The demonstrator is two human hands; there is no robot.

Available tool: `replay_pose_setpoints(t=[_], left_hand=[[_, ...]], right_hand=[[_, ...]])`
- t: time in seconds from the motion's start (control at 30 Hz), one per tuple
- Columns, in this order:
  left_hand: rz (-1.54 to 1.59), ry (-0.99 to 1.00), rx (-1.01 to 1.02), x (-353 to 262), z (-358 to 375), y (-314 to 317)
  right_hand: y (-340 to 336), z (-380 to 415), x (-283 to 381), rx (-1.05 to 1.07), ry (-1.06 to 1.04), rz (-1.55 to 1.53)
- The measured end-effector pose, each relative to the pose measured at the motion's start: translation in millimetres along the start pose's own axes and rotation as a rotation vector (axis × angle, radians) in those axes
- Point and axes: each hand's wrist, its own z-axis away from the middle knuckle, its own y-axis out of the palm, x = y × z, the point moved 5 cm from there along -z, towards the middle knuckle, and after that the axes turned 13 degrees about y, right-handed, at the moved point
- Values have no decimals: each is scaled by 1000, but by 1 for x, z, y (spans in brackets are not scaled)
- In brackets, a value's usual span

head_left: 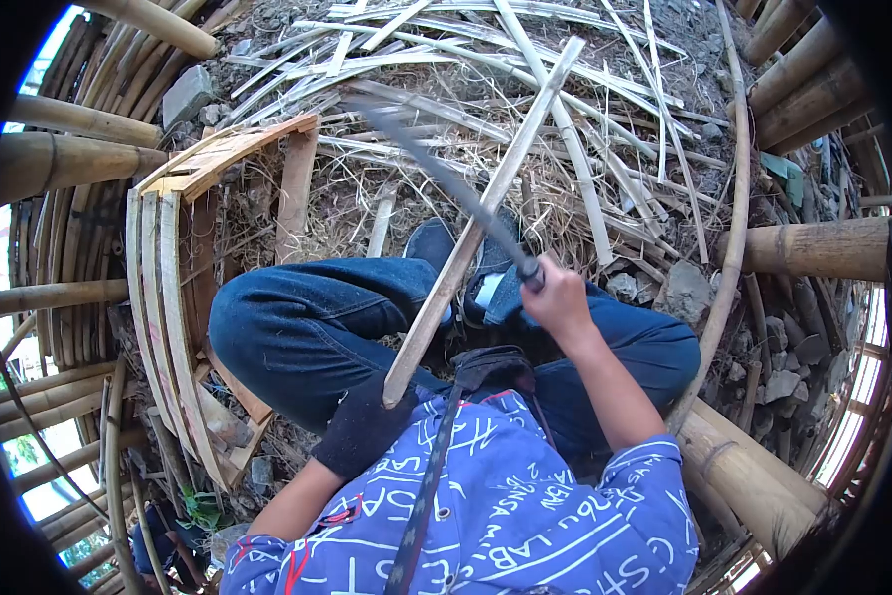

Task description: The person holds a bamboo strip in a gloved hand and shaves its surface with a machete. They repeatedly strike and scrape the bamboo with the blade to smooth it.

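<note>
My left hand, in a dark glove, is closed around the lower end of a long bamboo strip. The strip slants up and to the right, over my crossed legs. In my bare right hand is the dark handle of a long knife, its blade pointing up and to the left and blurred toward the tip. Blade and strip cross in view just above my feet; whether they touch I cannot tell.
Split bamboo strips and fibres litter the ground ahead. A wooden crate stands at my left. Bamboo poles surround the spot, and broken stones lie at the right. Another person is partly visible at the lower left.
</note>
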Motion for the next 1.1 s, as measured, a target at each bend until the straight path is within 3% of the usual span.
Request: replay_pose_setpoints(t=[0.17, 0.33, 0.47, 0.6, 0.73, 0.93, 1.1], left_hand=[[-15, 5, 7, -5, -1, 1], [-32, 20, -12, 4, 3, 1], [-28, 21, -30, 3, -1, 3], [-80, 25, 19, 2, 4, 4], [3, 54, -22, 9, 7, 5], [17, 54, 42, -2, 1, 1], [31, 2, 122, 2, 1, 1]], right_hand=[[10, 33, 41, 163, -274, -8], [17, -12, -10, -10, -86, 105], [11, 15, 22, 136, -103, -71], [0, 9, 33, 42, -287, 28], [-1, -37, -19, -80, 17, 184], [-9, 1, 28, 3, -244, -58], [-9, -24, 19, -74, -330, 30]])
